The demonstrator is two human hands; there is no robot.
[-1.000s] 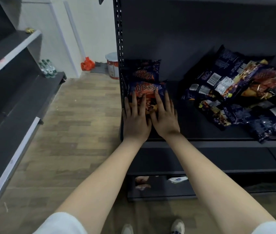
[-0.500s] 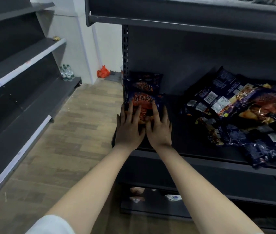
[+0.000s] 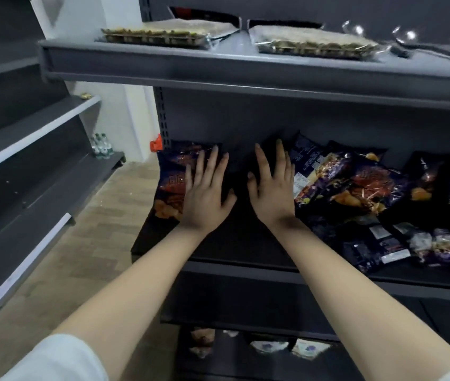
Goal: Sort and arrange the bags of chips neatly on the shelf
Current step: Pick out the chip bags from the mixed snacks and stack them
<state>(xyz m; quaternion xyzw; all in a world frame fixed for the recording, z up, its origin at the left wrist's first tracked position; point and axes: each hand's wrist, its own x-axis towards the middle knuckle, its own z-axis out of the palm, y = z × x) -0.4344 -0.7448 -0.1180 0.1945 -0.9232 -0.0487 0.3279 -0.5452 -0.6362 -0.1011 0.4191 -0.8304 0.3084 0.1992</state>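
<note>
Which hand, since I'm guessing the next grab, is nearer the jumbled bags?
Right. Right hand beside the jumbled bags; left hand farther left, over the stacked bags.

The left hand hides the right side of the chip bag — its print too blurred to read.

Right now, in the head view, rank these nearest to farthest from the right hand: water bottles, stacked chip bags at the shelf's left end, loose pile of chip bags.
1. Loose pile of chip bags: just right of the right hand, same shelf.
2. Stacked chip bags: left end, beyond the left hand.
3. Water bottles: far left, across the aisle.
</note>
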